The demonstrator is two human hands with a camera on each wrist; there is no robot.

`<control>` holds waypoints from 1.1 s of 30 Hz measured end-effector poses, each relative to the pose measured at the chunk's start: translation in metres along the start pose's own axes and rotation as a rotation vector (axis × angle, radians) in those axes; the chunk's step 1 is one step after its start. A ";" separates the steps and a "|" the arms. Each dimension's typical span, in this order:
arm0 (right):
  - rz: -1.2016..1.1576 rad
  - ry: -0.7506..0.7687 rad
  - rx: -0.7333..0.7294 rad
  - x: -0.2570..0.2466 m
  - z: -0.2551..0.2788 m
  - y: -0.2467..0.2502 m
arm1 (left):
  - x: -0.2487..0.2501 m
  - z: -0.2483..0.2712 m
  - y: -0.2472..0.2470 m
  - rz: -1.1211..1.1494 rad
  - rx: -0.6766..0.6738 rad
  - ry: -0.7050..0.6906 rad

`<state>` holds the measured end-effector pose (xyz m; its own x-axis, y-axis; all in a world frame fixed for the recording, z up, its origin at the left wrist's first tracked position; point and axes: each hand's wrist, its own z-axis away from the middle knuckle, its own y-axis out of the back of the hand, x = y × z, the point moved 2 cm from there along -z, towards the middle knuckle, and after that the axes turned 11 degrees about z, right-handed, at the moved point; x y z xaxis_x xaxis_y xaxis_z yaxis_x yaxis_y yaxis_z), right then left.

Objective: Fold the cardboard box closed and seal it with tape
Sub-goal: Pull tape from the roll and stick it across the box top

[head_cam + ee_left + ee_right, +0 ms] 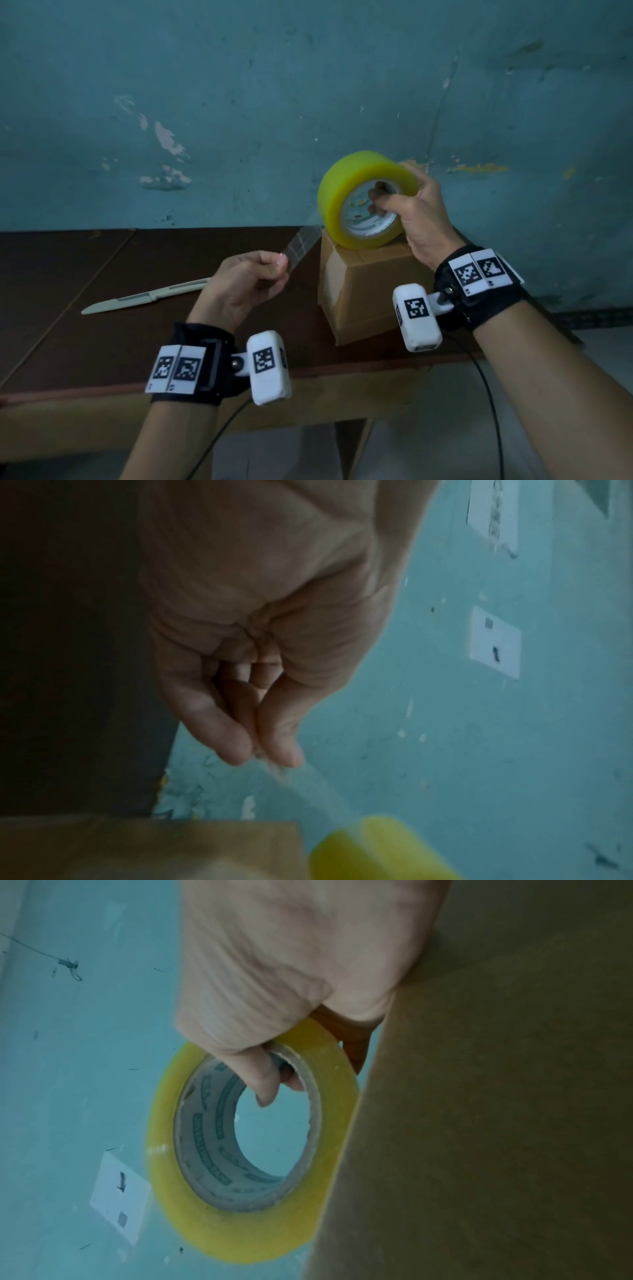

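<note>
Nearest to the head camera, two wrist bands with black-and-white square markers are seen, one on each forearm. Above them, at about 9 o'clock from the box, the left hand point(246, 284) is held over the table point(85, 342) and is closed in a pinch on the free end of the tape strip point(303, 245). The strip is drawn out towards 2 o'clock, up to the tape roll point(366, 202). The roll is stood on edge on top of the cardboard box point(363, 298), at its far left part. The right hand point(419, 214) is wrapped around the roll, with fingers hooked inside the core and the thumb over the outer face.

The box stands at the front part of the table, and its top flaps appear already folded flat. The sealing is judged to be only beginning: no tape can be seen laid on the seam, and the strip must still be pressed down and cut. A pale knife point(147, 296) lies at 9 o'clock from the left hand, untouched.

Printed writing is seen inside the core of the roll, but it is too blurred to be read.
</note>
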<state>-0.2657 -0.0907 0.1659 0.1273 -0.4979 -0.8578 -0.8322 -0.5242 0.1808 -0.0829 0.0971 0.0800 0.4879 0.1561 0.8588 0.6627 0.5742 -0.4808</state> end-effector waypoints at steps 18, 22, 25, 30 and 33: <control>-0.082 -0.004 0.002 0.007 -0.004 0.001 | -0.044 -0.004 -0.045 -0.081 0.040 -0.002; -0.089 0.007 0.008 0.006 -0.004 0.002 | -0.046 -0.004 -0.043 -0.103 0.063 -0.042; -0.094 0.015 0.015 0.006 -0.004 0.002 | -0.047 -0.005 -0.044 -0.118 0.075 -0.050; -0.162 0.009 0.120 0.006 -0.003 0.007 | -0.050 -0.005 -0.042 -0.103 0.085 -0.018; -0.202 0.000 0.183 0.006 -0.003 0.010 | -0.053 -0.004 -0.040 -0.074 0.085 0.054</control>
<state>-0.2716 -0.1013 0.1639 0.3008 -0.3957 -0.8677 -0.8734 -0.4797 -0.0841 -0.1329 0.0622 0.0533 0.4709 0.0691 0.8795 0.6486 0.6486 -0.3983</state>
